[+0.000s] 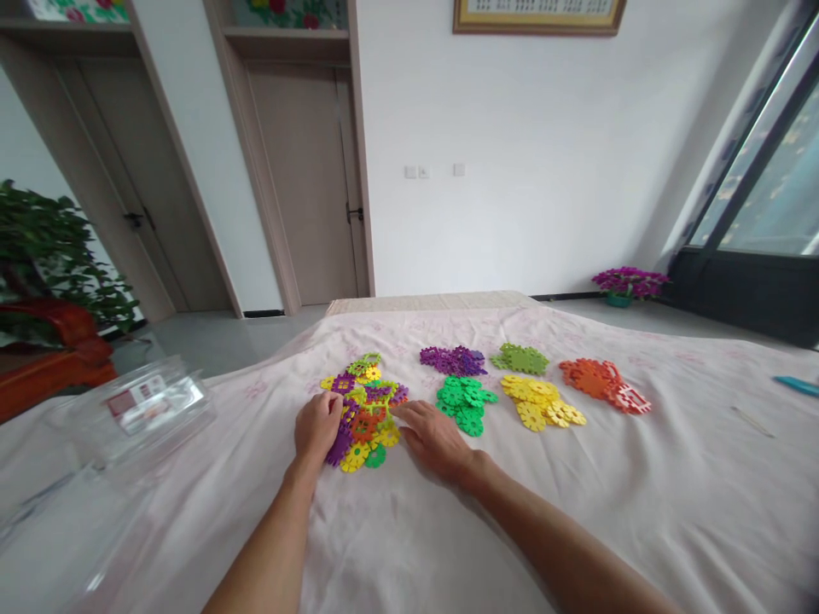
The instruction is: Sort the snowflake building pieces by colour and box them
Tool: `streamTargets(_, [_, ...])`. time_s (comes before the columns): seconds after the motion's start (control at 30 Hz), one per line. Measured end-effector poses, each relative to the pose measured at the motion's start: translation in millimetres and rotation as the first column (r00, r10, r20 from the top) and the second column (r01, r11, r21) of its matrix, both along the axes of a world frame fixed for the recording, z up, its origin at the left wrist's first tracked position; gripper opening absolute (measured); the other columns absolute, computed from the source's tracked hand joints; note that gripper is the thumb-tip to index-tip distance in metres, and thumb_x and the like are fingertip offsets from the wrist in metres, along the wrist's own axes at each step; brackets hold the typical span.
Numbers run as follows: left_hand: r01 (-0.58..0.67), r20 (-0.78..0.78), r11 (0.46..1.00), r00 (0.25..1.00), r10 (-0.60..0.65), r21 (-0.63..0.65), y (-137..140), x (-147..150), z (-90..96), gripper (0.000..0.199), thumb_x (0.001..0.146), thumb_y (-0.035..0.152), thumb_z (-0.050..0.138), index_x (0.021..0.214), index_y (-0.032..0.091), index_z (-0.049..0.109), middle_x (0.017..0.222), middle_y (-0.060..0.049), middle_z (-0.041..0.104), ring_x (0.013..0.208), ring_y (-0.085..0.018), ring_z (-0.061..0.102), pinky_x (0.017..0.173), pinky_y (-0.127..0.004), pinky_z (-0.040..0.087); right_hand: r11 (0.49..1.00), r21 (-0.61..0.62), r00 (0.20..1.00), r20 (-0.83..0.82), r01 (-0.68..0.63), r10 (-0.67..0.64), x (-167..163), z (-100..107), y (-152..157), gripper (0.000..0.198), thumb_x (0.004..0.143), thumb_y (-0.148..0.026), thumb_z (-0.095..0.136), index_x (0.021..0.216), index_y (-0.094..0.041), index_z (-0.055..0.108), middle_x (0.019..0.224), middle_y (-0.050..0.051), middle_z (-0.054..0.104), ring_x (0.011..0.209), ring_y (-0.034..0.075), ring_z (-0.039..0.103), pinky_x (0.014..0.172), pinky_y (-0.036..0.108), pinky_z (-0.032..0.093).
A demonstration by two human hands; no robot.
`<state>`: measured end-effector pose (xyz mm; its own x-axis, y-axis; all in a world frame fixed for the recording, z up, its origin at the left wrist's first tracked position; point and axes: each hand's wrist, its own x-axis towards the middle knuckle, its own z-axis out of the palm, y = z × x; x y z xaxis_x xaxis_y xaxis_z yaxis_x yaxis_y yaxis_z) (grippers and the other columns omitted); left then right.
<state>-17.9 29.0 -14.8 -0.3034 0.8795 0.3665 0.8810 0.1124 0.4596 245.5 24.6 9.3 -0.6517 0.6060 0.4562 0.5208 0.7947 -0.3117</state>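
A mixed pile of plastic interlocking pieces [366, 424], yellow, purple, orange and green, lies on the cloth between my hands. My left hand [316, 426] rests at the pile's left edge with its fingers curled closed; whatever is inside them is hidden. From the right, my right hand [438, 439] reaches to the pile, fingers stretched out and thumb apart, the fingertips at the nearest pieces. Sorted by colour, further right, are purple pieces [453, 360], green flower-shaped pieces [466, 402], light green pieces [521, 358], yellow pieces [537, 401] and orange-red pieces [592, 378].
A pale patterned cloth [512, 520] covers the table. On the left stands a clear plastic box [144, 409], with another clear plastic piece [64, 529] nearer me. A thin stick [753, 421] and a blue object [797, 385] lie at the right.
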Motion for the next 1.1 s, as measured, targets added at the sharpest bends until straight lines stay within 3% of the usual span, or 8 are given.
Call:
streamTargets(0.13, [-0.003, -0.120, 1.000, 0.993, 0.003, -0.002, -3, 8, 3.2, 0.033, 0.097, 0.034, 0.037, 0.099, 0.021, 0.067, 0.101, -0.007, 0.072, 0.097, -0.021, 0.065, 0.084, -0.030, 0.043, 0.997, -0.068, 0.998, -0.052, -0.030, 0.027, -7, -1, -1, 0.043, 0.096, -0.024, 0.052, 0.139, -0.022, 0.054, 0.113, 0.009, 0.069, 0.102, 0.022, 0.061, 0.090, 0.034, 0.047])
streamTargets(0.27, [-0.023, -0.187, 1.000, 0.982, 0.021, -0.010, -3, 14, 5.8, 0.034, 0.097, 0.031, 0.035, 0.100, 0.020, 0.067, 0.099, -0.008, 0.071, 0.095, -0.021, 0.065, 0.082, -0.030, 0.042, 0.992, -0.040, 0.992, -0.048, -0.120, 0.118, -9, -4, 2, 0.045, 0.097, -0.030, 0.052, 0.142, -0.025, 0.052, 0.113, 0.008, 0.070, 0.103, 0.022, 0.061, 0.094, 0.036, 0.045])
streamTargets(0.43, [-0.046, -0.222, 0.999, 0.974, 0.044, -0.007, -2, 17, 5.0, 0.035, 0.098, 0.030, 0.034, 0.099, 0.020, 0.067, 0.098, -0.008, 0.071, 0.094, -0.021, 0.065, 0.082, -0.030, 0.041, 0.970, -0.007, 0.969, -0.050, -0.241, 0.241, -11, -3, 1, 0.046, 0.099, -0.031, 0.049, 0.145, -0.028, 0.049, 0.127, 0.007, 0.066, 0.116, 0.022, 0.058, 0.101, 0.038, 0.043])
streamTargets(0.6, [-0.032, -0.201, 0.999, 0.979, 0.029, -0.015, -1, 17, 4.2, 0.036, 0.099, 0.031, 0.033, 0.101, 0.020, 0.068, 0.101, -0.008, 0.071, 0.097, -0.021, 0.065, 0.083, -0.031, 0.041, 0.960, -0.027, 0.953, -0.129, -0.279, 0.274, -11, -6, 1, 0.047, 0.094, -0.027, 0.053, 0.141, -0.025, 0.053, 0.131, 0.008, 0.065, 0.121, 0.024, 0.056, 0.104, 0.042, 0.042])
streamTargets(0.7, [-0.029, -0.164, 0.999, 0.986, 0.025, -0.023, -1, 15, 4.2, 0.038, 0.099, 0.032, 0.033, 0.102, 0.021, 0.069, 0.102, -0.008, 0.071, 0.098, -0.021, 0.064, 0.084, -0.031, 0.041, 0.968, -0.107, 0.936, -0.299, -0.227, 0.186, -8, -9, 4, 0.041, 0.092, -0.028, 0.055, 0.133, -0.023, 0.061, 0.125, 0.009, 0.068, 0.115, 0.024, 0.061, 0.101, 0.042, 0.045])
streamTargets(0.87, [-0.020, -0.128, 0.999, 0.992, 0.015, -0.036, 0, 11, 4.0, 0.040, 0.100, 0.034, 0.032, 0.104, 0.022, 0.069, 0.106, -0.008, 0.071, 0.099, -0.020, 0.064, 0.084, -0.030, 0.042, 0.934, -0.355, 0.848, -0.505, -0.034, -0.161, 2, -8, 13, 0.030, 0.089, -0.034, 0.058, 0.110, -0.021, 0.073, 0.106, 0.007, 0.074, 0.091, 0.021, 0.067, 0.078, 0.033, 0.053])
streamTargets(0.97, [-0.005, -0.124, 0.999, 0.992, -0.001, -0.042, 0, 11, 3.7, 0.039, 0.100, 0.035, 0.032, 0.104, 0.022, 0.069, 0.105, -0.008, 0.071, 0.101, -0.021, 0.064, 0.086, -0.030, 0.043, 0.922, -0.376, 0.794, -0.530, 0.094, -0.297, 8, -8, 20, 0.023, 0.083, -0.033, 0.062, 0.095, -0.019, 0.076, 0.090, 0.006, 0.075, 0.076, 0.019, 0.066, 0.068, 0.030, 0.051])
streamTargets(1.1, [0.029, -0.095, 0.999, 0.995, -0.026, 0.032, 0, 11, 4.8, 0.036, 0.098, 0.037, 0.038, 0.106, 0.023, 0.070, 0.112, -0.008, 0.070, 0.108, -0.022, 0.063, 0.093, -0.032, 0.045, 0.921, -0.375, 0.771, -0.554, 0.107, -0.315, 12, -8, 25, 0.020, 0.081, -0.030, 0.061, 0.089, -0.020, 0.076, 0.083, 0.004, 0.075, 0.070, 0.018, 0.065, 0.063, 0.028, 0.048])
